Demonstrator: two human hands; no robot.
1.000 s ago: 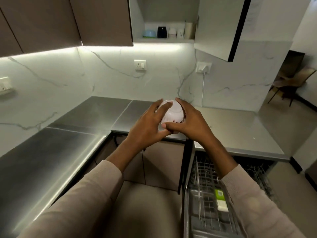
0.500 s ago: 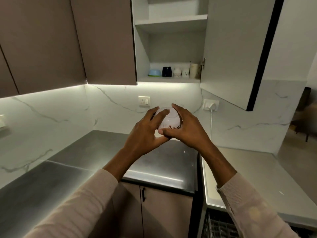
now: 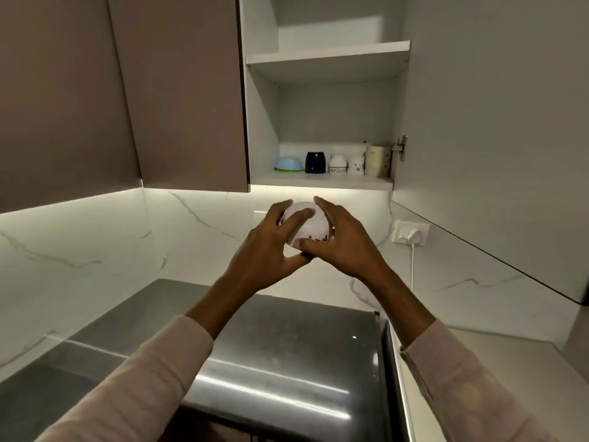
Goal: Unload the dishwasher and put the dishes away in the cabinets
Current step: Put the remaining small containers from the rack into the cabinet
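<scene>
- Two hands, left hand and right hand, grasp a white bowl in the air, below the open cabinet.
- Steel counter lies under; marble wall behind.

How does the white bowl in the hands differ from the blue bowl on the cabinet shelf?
The white bowl is held in the air between the left hand and right hand; the blue bowl rests on the lowest shelf. The white bowl has a small dark floral pattern near its rim; the blue bowl is plain, with a green edge at its base. Both appear turned upside down.
</scene>
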